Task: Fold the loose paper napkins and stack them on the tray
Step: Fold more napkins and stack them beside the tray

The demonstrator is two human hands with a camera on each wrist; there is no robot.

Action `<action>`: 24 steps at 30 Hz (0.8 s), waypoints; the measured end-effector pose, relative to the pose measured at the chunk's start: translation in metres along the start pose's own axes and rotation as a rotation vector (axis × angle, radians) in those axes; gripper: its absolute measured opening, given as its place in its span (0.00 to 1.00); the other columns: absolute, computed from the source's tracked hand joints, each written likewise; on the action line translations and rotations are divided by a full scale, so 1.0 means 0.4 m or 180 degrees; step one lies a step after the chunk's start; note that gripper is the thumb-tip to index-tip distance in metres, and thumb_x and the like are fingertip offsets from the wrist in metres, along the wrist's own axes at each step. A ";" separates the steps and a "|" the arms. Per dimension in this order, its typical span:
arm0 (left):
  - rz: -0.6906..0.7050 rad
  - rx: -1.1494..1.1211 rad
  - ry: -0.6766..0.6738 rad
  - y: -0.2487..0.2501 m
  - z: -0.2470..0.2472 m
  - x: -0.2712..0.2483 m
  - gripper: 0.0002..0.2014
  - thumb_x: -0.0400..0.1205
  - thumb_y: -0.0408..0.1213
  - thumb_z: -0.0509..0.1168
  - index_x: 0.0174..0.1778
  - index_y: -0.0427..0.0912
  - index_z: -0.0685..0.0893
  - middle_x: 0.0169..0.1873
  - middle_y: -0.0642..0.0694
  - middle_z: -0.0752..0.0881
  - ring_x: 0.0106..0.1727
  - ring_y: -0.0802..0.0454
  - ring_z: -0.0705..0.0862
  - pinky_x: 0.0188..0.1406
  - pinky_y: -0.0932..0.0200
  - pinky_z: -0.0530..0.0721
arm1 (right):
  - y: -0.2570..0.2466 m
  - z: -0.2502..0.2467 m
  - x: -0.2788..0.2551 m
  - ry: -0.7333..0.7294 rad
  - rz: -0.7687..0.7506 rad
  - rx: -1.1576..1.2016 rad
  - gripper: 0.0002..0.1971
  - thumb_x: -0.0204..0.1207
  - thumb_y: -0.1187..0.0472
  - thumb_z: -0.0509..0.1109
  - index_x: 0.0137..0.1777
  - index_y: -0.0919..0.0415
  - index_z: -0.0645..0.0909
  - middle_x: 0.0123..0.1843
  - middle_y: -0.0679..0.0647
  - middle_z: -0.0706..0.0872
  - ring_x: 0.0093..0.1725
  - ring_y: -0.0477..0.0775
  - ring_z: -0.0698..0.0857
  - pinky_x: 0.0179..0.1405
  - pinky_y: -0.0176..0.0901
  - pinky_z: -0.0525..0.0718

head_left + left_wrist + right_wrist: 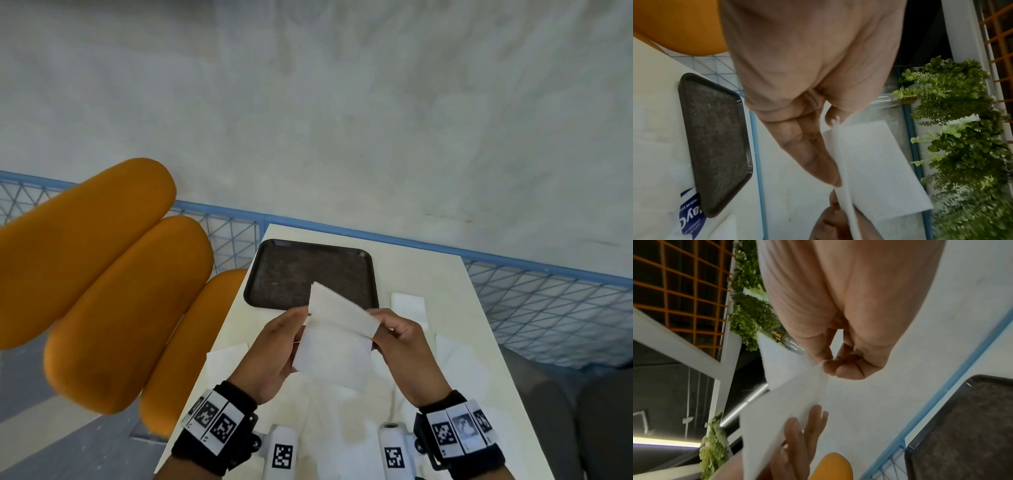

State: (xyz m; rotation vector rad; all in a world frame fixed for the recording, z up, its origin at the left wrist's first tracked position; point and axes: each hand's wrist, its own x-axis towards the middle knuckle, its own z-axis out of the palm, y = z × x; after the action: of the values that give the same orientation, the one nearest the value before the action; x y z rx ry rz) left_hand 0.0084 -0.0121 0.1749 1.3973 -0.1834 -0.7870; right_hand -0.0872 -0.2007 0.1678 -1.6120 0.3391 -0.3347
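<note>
I hold a white paper napkin (335, 342) in the air over the table, just in front of the dark tray (308, 270), which holds nothing. My left hand (291, 329) pinches its left edge, thumb on one side and straight fingers (805, 431) on the other. My right hand (380, 325) pinches the right corner between thumb and forefinger, as the right wrist view (828, 366) shows. The top part of the napkin (879, 170) is bent over at a slant. A small folded napkin (407, 305) lies on the table right of the tray.
Loose napkins lie spread on the white table (455, 284) under my hands, some at the left (226, 356) and some at the right (455, 359). Orange chair cushions (102, 274) stand at the left. A blue mesh fence (548, 301) runs behind the table. A blue printed packet (692, 216) lies by the tray.
</note>
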 end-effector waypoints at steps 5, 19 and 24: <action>-0.0224 -0.0152 0.0039 0.013 0.006 0.000 0.20 0.89 0.57 0.51 0.60 0.55 0.87 0.52 0.48 0.93 0.59 0.45 0.90 0.53 0.46 0.91 | -0.016 -0.002 0.000 -0.0045 -0.0154 -0.0145 0.24 0.80 0.80 0.60 0.40 0.56 0.93 0.56 0.49 0.89 0.56 0.54 0.87 0.47 0.45 0.81; 0.0268 0.0418 0.0161 -0.013 0.012 0.011 0.05 0.84 0.41 0.70 0.54 0.50 0.89 0.48 0.50 0.92 0.55 0.46 0.90 0.52 0.54 0.92 | -0.020 -0.022 -0.013 -0.0071 0.0046 -0.0028 0.16 0.81 0.74 0.66 0.50 0.54 0.91 0.52 0.57 0.91 0.46 0.58 0.85 0.46 0.48 0.82; 0.0631 0.0688 0.0322 -0.012 0.017 0.017 0.03 0.84 0.41 0.71 0.50 0.53 0.89 0.42 0.57 0.92 0.48 0.53 0.91 0.45 0.62 0.91 | -0.035 -0.034 -0.021 -0.0225 0.0232 0.0266 0.18 0.83 0.72 0.59 0.54 0.53 0.89 0.55 0.58 0.90 0.46 0.52 0.85 0.42 0.42 0.82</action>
State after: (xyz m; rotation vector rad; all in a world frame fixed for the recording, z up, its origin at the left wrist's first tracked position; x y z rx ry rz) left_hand 0.0079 -0.0213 0.1697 1.5913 -0.3307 -0.5424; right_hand -0.1003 -0.2088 0.1826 -1.5218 0.3248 -0.2327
